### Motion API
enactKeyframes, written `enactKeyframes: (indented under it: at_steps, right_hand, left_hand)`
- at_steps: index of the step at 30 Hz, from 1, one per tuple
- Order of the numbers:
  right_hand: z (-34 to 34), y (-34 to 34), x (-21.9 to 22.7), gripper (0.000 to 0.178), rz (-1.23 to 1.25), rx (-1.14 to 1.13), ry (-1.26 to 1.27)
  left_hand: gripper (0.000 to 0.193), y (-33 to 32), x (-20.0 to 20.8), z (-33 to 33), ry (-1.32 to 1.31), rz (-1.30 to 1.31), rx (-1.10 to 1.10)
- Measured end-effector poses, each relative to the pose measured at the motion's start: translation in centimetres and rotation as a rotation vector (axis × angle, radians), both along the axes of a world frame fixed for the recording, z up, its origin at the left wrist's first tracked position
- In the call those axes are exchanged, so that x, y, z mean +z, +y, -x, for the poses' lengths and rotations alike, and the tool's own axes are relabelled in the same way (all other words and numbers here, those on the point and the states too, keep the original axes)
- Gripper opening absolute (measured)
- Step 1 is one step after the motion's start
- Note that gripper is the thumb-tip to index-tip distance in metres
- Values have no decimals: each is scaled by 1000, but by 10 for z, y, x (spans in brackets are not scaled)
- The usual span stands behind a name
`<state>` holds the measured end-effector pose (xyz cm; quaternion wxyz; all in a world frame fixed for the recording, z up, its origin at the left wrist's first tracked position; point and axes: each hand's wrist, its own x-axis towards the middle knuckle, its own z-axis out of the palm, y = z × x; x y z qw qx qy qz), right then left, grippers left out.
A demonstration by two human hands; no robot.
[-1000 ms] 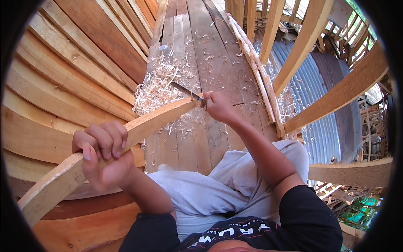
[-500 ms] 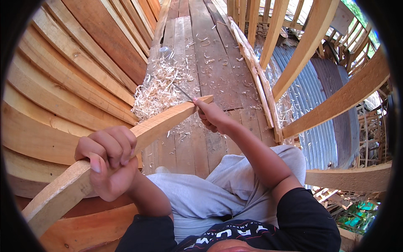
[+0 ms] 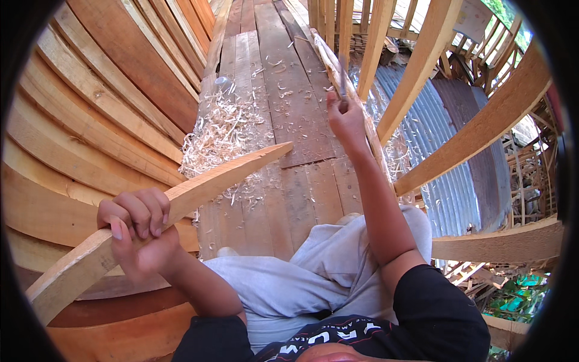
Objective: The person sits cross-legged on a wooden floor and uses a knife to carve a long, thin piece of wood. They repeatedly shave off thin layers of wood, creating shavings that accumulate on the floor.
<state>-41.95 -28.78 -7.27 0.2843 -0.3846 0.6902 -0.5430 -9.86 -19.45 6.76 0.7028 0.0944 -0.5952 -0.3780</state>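
Note:
My left hand point(image 3: 140, 232) is closed round a long squared wooden beam point(image 3: 208, 184), fingers over its upper side and thumb at the near face. The beam slants from the lower left up to a tapered tip at the middle of the view, and its upper face carries rows of cut marks. Up and to the right, apart from the beam, my right hand point(image 3: 348, 120) grips a knife point(image 3: 343, 81). Its grey blade points away from me and looks slightly blurred; the fingers hide the handle.
Curly wood shavings point(image 3: 220, 130) lie heaped on the plank floor point(image 3: 295, 114), a small clear cup point(image 3: 223, 83) beyond them. Curved hull-like planks point(image 3: 78, 133) rise at left. Upright wooden ribs point(image 3: 422, 66) and a pole point(image 3: 329, 57) line the right, with corrugated metal sheets point(image 3: 422, 127) outside.
My right hand has lifted the knife off the beam's tip and swung it up and to the right. The left hand still holds the beam; the whole view has shifted slightly.

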Motion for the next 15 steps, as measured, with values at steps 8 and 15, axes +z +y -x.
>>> enactKeyframes:
  at_steps: [8, 15]
  right_hand:
    - [-5, -3, -17, 23, -2, 7, -216]
    - [-50, 13, -18, 26, -167, 545, -93]
  left_hand:
    - [31, 0, -3, 6, 4, -1, 11]
    - [31, -1, -4, 11, 5, 65, -36]
